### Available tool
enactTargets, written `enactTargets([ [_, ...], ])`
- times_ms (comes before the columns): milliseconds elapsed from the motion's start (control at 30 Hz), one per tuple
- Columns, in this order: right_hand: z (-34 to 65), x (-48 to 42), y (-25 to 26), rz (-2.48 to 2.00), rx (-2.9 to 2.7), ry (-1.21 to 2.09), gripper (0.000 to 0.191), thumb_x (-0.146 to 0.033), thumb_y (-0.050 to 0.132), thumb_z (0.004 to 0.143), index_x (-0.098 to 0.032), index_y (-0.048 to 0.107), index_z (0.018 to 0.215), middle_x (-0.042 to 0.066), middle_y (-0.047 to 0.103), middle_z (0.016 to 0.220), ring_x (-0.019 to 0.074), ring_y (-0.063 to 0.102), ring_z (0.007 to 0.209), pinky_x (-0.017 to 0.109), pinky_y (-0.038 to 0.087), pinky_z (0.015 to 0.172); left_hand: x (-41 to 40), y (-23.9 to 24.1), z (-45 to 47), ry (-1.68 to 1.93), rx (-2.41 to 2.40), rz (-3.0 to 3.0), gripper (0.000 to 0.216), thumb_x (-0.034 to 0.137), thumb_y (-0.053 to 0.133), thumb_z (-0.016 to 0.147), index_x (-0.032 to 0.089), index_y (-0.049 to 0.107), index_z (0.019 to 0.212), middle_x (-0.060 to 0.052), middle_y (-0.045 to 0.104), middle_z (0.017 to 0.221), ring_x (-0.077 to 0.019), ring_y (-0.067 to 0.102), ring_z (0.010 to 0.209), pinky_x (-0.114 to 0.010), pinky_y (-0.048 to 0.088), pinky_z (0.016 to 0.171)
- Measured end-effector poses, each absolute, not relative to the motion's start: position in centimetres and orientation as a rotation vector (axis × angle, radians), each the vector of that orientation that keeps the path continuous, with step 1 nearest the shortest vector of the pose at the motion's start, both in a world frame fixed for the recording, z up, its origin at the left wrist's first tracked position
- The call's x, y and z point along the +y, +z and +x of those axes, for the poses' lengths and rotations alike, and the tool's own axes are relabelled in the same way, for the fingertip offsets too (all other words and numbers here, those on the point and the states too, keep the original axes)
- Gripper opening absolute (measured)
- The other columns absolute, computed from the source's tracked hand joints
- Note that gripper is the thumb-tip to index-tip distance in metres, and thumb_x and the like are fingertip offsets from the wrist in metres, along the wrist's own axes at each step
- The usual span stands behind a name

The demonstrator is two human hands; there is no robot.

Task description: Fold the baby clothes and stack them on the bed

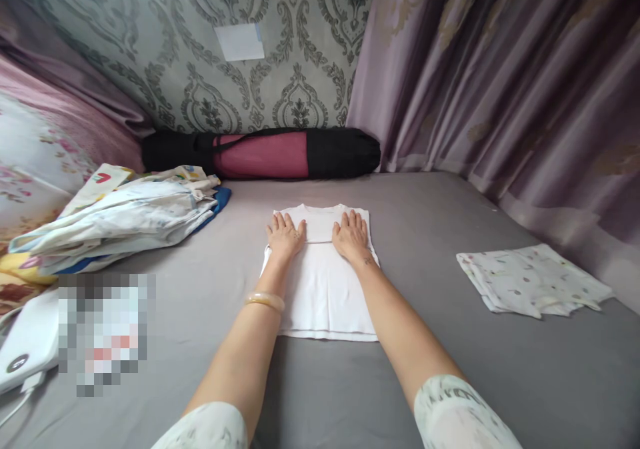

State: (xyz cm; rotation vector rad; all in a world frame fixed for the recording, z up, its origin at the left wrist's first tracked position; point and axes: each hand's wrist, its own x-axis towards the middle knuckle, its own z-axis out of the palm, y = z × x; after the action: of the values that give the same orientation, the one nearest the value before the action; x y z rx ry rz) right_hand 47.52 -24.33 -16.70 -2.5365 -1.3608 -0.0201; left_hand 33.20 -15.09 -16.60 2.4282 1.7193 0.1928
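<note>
A white shirt lies flat on the grey bedsheet in front of me, its neckline at the far end and its sides tucked in to a narrow shape. My left hand rests palm down on its upper left part, fingers spread. On the upper right part lies my right hand, also flat with the fingers stretched out. Between the two hands a crosswise edge of cloth shows on the shirt. A pale bangle circles my left wrist.
A pile of clothes lies at the left, near a white device with a cable and a pixelated patch. To the right is a folded patterned garment. A long black and maroon bag lies against the wall, with curtains on the right.
</note>
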Motion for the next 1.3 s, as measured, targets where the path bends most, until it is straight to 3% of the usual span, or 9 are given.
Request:
enactTargets([
  [133, 47.5, -24.4, -16.7, -2.584, -1.319, -0.012, 0.058, -0.039, 0.029, 0.099, -0.01, 0.038, 0.148, 0.021, 0.025, 0.158, 0.0347, 0.018, 0.146, 0.053, 0.01, 0.115, -14.8, -16.7, 32.7, 0.223, 1.674, 2.489, 0.079, 0.059, 0.015, 0.095, 0.005, 0.032, 0.15, -0.021, 0.026, 0.158, -0.0343, 0.021, 0.147, -0.052, 0.022, 0.116],
  [267, 47.7, -24.3, -16.1, -2.634, -1.359, 0.039, 0.06, -0.043, 0.027, 0.1, -0.011, 0.036, 0.15, 0.021, 0.025, 0.157, 0.0349, 0.02, 0.145, 0.053, 0.014, 0.113, -14.2, -16.7, 31.6, 0.241, 1.59, 2.58, 0.07, 0.057, 0.017, 0.096, 0.012, 0.04, 0.146, -0.019, 0.034, 0.155, -0.0359, 0.031, 0.141, -0.05, 0.028, 0.112],
  [367, 48.3, -24.2, -14.9, -2.645, -1.405, 0.08, 0.06, -0.047, 0.024, 0.101, -0.012, 0.044, 0.145, 0.022, 0.037, 0.151, 0.0347, 0.031, 0.139, 0.051, 0.024, 0.108, -13.7, -16.4, 30.8, 0.216, 1.52, 2.642, 0.061, 0.054, 0.022, 0.098, 0.019, 0.042, 0.143, -0.015, 0.038, 0.152, -0.0353, 0.038, 0.136, -0.049, 0.031, 0.108],
  [500, 48.8, -23.7, -13.7, -2.651, -1.435, 0.048, 0.062, -0.049, 0.02, 0.101, -0.011, 0.064, 0.124, 0.023, 0.059, 0.127, 0.0325, 0.054, 0.116, 0.044, 0.037, 0.095, -13.1, -15.5, 30.2, 0.164, 1.479, 2.702, 0.051, 0.049, 0.023, 0.099, 0.024, 0.052, 0.132, -0.013, 0.051, 0.141, -0.0336, 0.048, 0.124, -0.048, 0.036, 0.1],
  [700, 48.5, -23.2, -14.2, -2.631, -1.551, -0.164, 0.051, -0.037, 0.031, 0.101, -0.004, 0.068, 0.11, 0.025, 0.065, 0.111, 0.0306, 0.06, 0.101, 0.04, 0.038, 0.087, -12.6, -14.8, 31.2, 0.251, 1.491, 2.877, 0.054, 0.047, 0.025, 0.1, 0.017, 0.07, 0.105, -0.016, 0.068, 0.112, -0.0312, 0.054, 0.111, -0.045, 0.034, 0.097],
  [900, 49.0, -23.7, -16.0, -2.543, -1.413, -0.353, 0.038, -0.035, 0.04, 0.097, -0.013, 0.065, 0.114, 0.018, 0.062, 0.118, 0.0318, 0.053, 0.111, 0.043, 0.034, 0.096, -12.8, -15.2, 32.1, 0.295, 1.428, 2.953, 0.052, 0.038, 0.029, 0.099, 0.006, 0.069, 0.105, -0.022, 0.066, 0.107, -0.0322, 0.055, 0.108, -0.044, 0.035, 0.095],
  [1033, 49.4, -23.9, -16.6, -2.476, -1.409, -0.337, 0.045, -0.033, 0.036, 0.096, -0.011, 0.055, 0.131, 0.019, 0.05, 0.14, 0.0319, 0.041, 0.128, 0.049, 0.016, 0.112, -12.5, -15.5, 32.2, 0.334, 1.352, 2.961, 0.049, 0.034, 0.027, 0.098, 0.006, 0.063, 0.117, -0.023, 0.06, 0.123, -0.0338, 0.047, 0.124, -0.047, 0.03, 0.105],
  [1167, 49.7, -23.6, -16.6, -2.4, -1.568, -0.258, 0.055, -0.029, 0.03, 0.097, -0.009, 0.036, 0.148, 0.014, 0.026, 0.159, 0.0271, 0.012, 0.147, 0.049, 0.0, 0.117, -11.1, -16.3, 32.3, 0.35, 1.018, 3.037, 0.049, 0.027, 0.024, 0.099, 0.015, 0.045, 0.141, -0.013, 0.045, 0.148, -0.0248, 0.03, 0.142, -0.043, 0.016, 0.118],
  [1300, 50.3, -23.1, -16.3, -2.398, -1.716, -0.092, 0.057, -0.031, 0.025, 0.098, -0.01, 0.034, 0.15, 0.01, 0.024, 0.161, 0.0228, 0.011, 0.149, 0.044, 0.001, 0.12, -9.5, -17.0, 32.0, 0.246, 0.759, 3.002, 0.05, 0.028, 0.021, 0.1, 0.016, 0.042, 0.143, -0.011, 0.042, 0.152, -0.019, 0.028, 0.145, -0.039, 0.02, 0.119],
])
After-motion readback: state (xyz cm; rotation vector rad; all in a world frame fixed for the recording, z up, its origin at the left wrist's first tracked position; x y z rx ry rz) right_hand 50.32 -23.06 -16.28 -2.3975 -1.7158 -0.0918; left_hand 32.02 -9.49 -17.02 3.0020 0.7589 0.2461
